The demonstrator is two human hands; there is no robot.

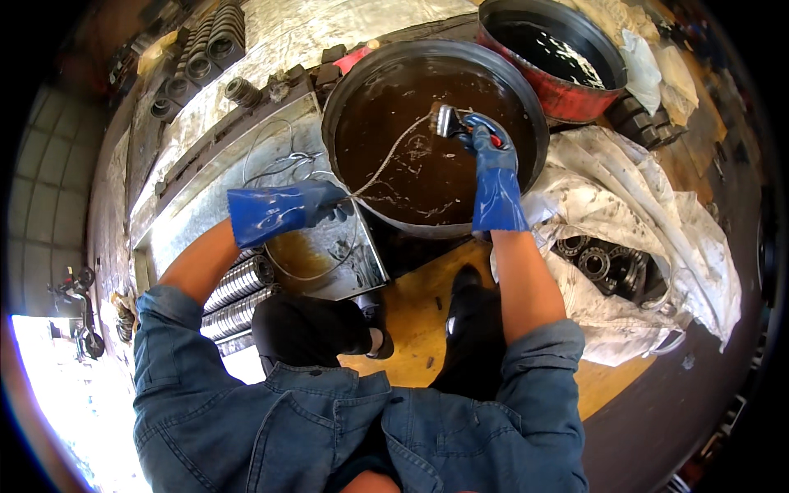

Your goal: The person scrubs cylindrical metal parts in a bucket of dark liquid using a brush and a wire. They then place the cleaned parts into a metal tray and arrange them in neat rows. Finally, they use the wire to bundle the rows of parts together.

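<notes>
While your blue sleeves are reaching forward from the lower edge of the frame, your dark-trousered legs are resting above a yellow board [411,320] at lower centre. Just left of them, stacks of metal rings [238,283] are lying on their sides beside a metal tray [362,259]. Your gloved left hand [316,203] is hovering left of centre, over the tray's edge, and its fingers are grasping a thin wire [394,156]. That wire is looping across the tray on one side and stretching up over a wide round basin [329,123] on the other. At right, a stained white sack [608,164] is gaping open, showing ring-shaped bearings [593,263]. Farther off, right of upper centre, your gloved right hand [486,140] is holding a brush [448,122] above the basin's brown liquid [370,107], its fingers closing around the handle. The wire is running up to the bristles; you cannot tell whether it is passing behind them. Beyond the basin, a red drum [567,107] is holding dark liquid at upper right, with a pale plastic bag [641,70] hanging just beside it. More metal rings [201,70] are standing in rows at upper left.
</notes>
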